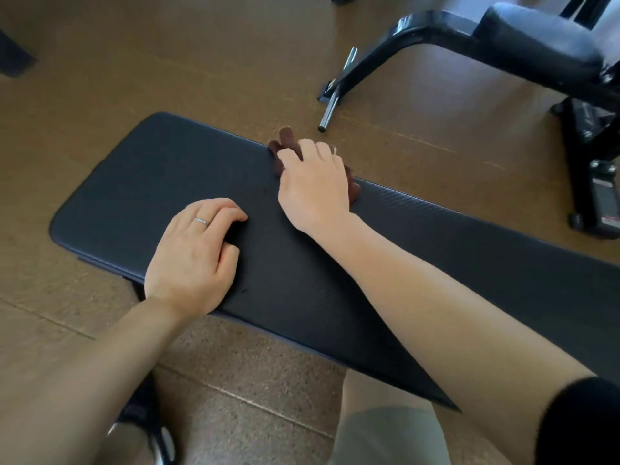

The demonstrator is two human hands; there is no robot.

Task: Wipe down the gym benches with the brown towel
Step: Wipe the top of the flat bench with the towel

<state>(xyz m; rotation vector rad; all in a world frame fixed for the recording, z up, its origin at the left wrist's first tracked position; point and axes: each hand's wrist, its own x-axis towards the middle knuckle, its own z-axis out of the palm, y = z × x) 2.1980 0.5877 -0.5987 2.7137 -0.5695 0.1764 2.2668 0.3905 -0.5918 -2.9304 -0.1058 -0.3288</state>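
The head view looks down on a flat black bench (pixel 141 182) that runs from the left middle to the lower right, standing on a brown floor (pixel 167 62). The right hand (pixel 313 182) lies palm down at the far edge of the bench pad, on top of the brown towel (pixel 287 142). Its fingers are a little spread and bent over the cloth, pressing it against the pad; the towel is bunched, and it shows past the fingertips and also at the right side of the hand, partly over the pad's edge. The left hand (pixel 194 256) rests on the near part of the pad, to the left of the right hand and apart from it. Its fingers are curled inward and close together, with the tips touching the pad, and it holds nothing. A thin ring (pixel 200 221) is on one finger of this hand. The right arm ends in a black sleeve (pixel 580 421) at the lower right corner. A second bench (pixel 536 52), with black padding and a black frame, stands on the floor at the upper right, well apart from the first one. Below the pad a knee in greenish shorts (pixel 389 434) and a dark shoe (pixel 147 421) are visible.
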